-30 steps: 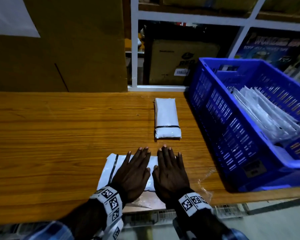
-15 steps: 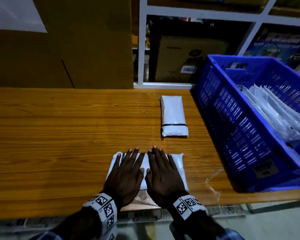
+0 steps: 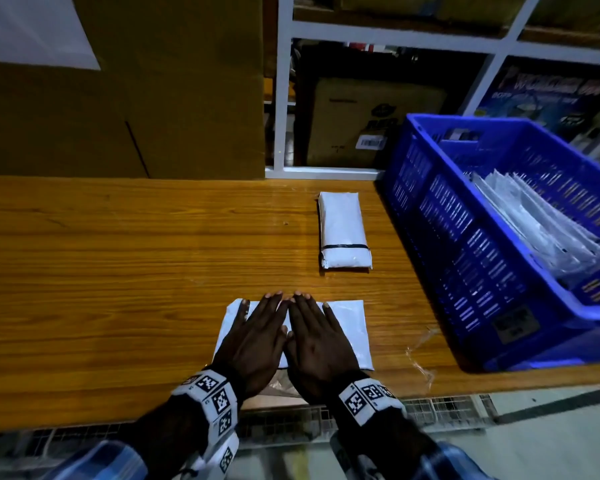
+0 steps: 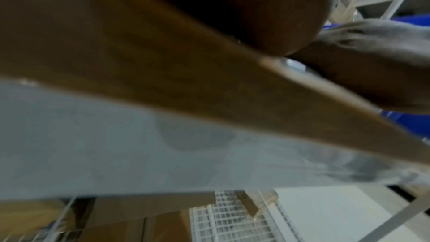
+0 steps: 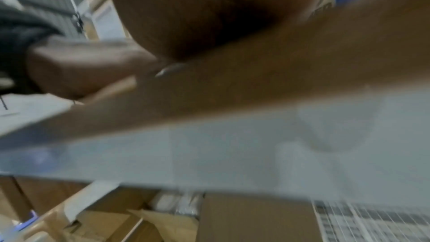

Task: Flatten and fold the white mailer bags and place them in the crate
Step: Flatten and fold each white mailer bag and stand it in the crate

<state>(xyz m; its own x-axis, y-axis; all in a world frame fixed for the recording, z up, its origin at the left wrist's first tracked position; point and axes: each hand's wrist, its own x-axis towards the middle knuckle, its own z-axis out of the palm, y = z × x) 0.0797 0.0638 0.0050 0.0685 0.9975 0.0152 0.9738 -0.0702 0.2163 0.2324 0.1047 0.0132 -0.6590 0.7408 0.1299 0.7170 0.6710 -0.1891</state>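
A white mailer bag lies flat near the front edge of the wooden table. My left hand and right hand press on it side by side, palms down, fingers straight and pointing away from me. A bundle of white mailer bags bound by a black band lies farther back. The blue crate stands at the right with several flattened bags leaning inside. Both wrist views are blurred and show only the heel of each hand on the table edge.
A large cardboard box stands at the back left of the table. A white shelf frame with boxes is behind. A scrap of clear plastic film lies by the front edge, right of my hands.
Both hands have slid closer together and slightly forward on the bag; more of its right part now shows. The head view has shifted a little.
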